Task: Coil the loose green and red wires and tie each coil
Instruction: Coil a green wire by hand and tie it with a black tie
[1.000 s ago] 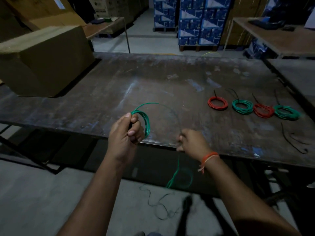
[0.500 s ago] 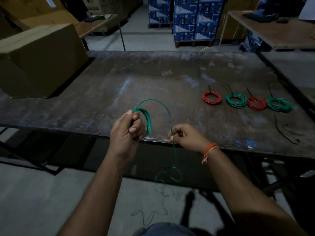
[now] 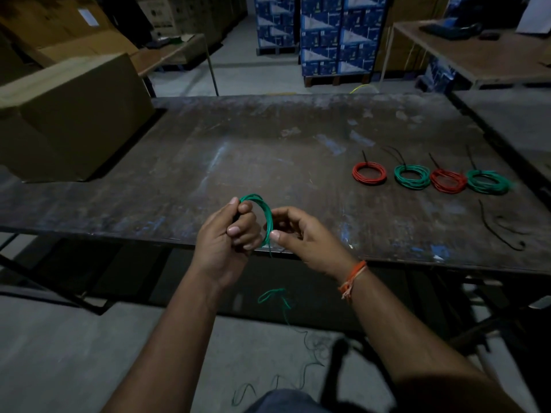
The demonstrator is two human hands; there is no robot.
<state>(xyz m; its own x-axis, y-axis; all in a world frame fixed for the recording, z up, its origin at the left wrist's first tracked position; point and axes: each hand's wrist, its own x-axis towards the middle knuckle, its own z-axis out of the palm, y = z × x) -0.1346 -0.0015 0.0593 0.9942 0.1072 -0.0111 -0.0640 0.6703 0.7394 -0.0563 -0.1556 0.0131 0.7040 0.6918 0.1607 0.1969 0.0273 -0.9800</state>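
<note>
Green wire coil (image 3: 265,216) in left hand's (image 3: 226,234) curled fingers; right hand (image 3: 298,234) pinching its strand.

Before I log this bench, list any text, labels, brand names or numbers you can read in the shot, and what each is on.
No text is legible anywhere in this view.
Blue stacked cartons: white printed graphics, too blurred to read.
Cardboard box on the table: no print visible on its showing faces.
Brown carton at upper left, white label: too small and blurred to read.
Wire coils, table, hands: no markings seen.
</note>
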